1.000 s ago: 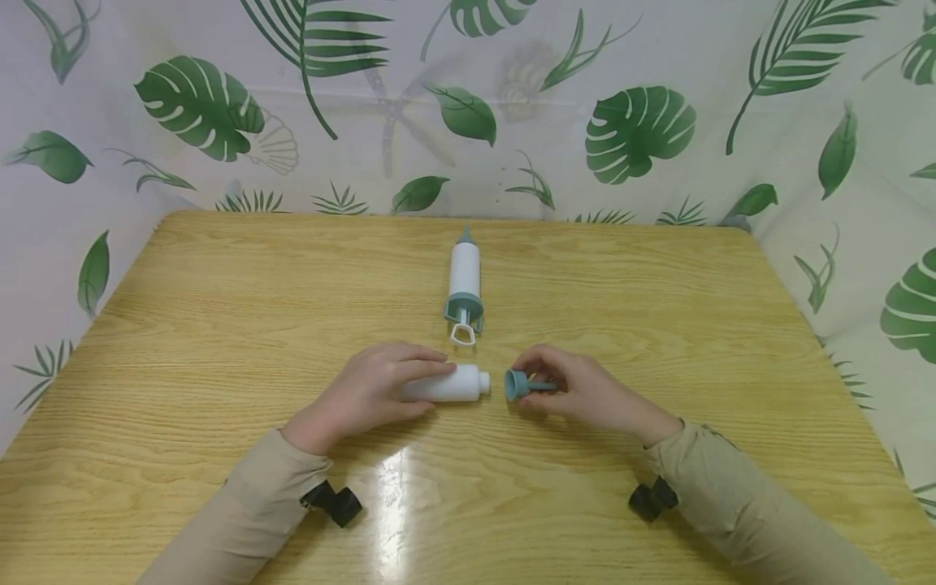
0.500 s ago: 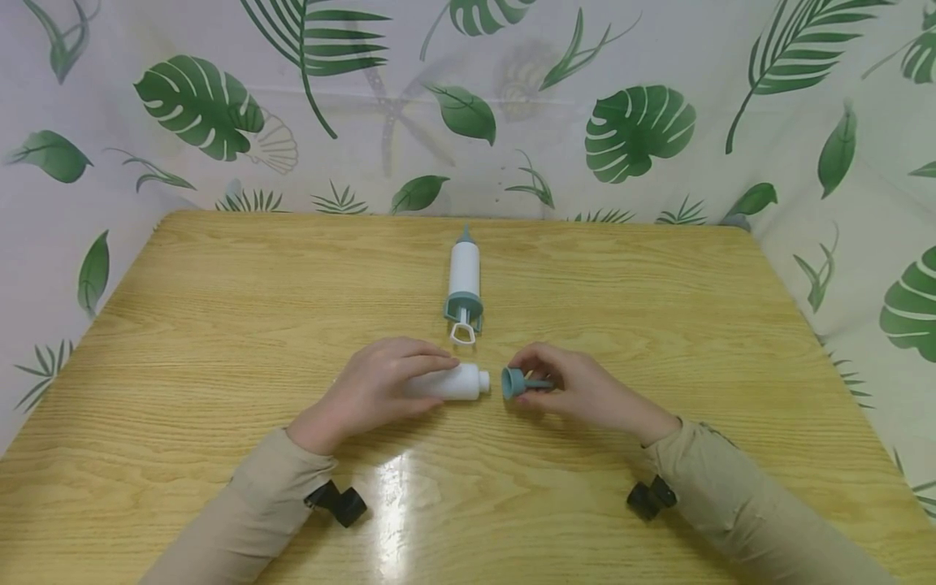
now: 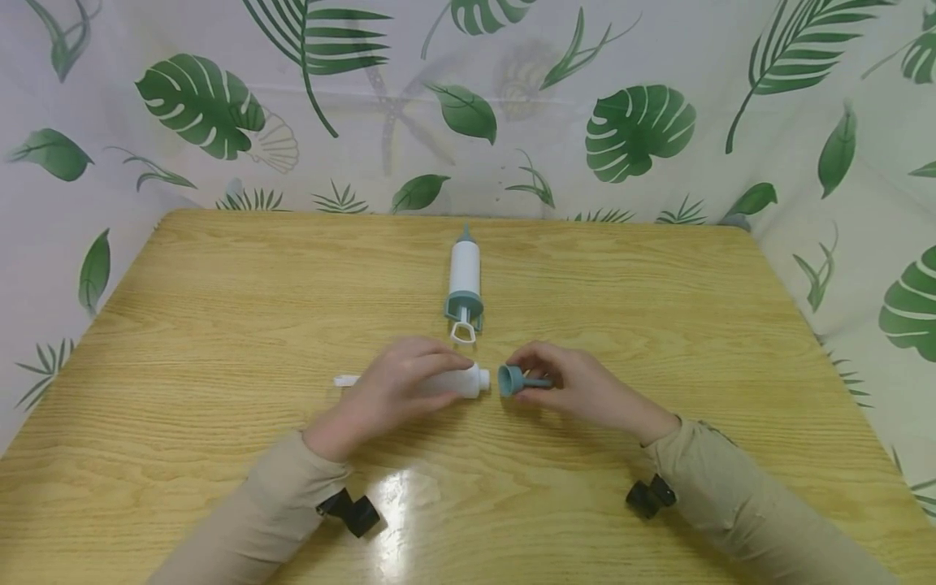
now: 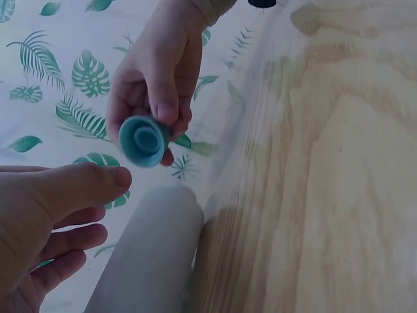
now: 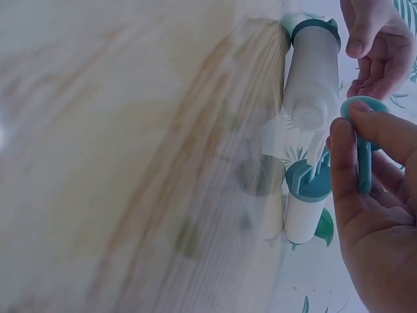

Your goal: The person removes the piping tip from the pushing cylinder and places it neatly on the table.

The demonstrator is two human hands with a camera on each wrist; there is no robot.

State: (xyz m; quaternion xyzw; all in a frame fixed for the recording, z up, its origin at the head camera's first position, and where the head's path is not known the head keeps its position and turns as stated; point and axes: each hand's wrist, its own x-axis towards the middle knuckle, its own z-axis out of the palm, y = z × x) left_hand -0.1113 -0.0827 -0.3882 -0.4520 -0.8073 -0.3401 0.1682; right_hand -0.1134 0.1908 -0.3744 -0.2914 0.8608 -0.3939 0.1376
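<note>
Right hand (image 3: 585, 390) is pinching a little teal funnel (image 3: 510, 380), its cup facing the narrow end of a white tube (image 3: 470, 383), small gap between. The tube's lying on the desk (image 3: 658, 309). Left hand (image 3: 398, 382) is kinda loose, fingers relaxed right by the tube. White-and-teal syringe (image 3: 465, 268) lies farther back.

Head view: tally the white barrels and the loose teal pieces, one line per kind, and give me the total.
White barrels: 2
Loose teal piece, held in the right grip: 1
Total: 3
</note>
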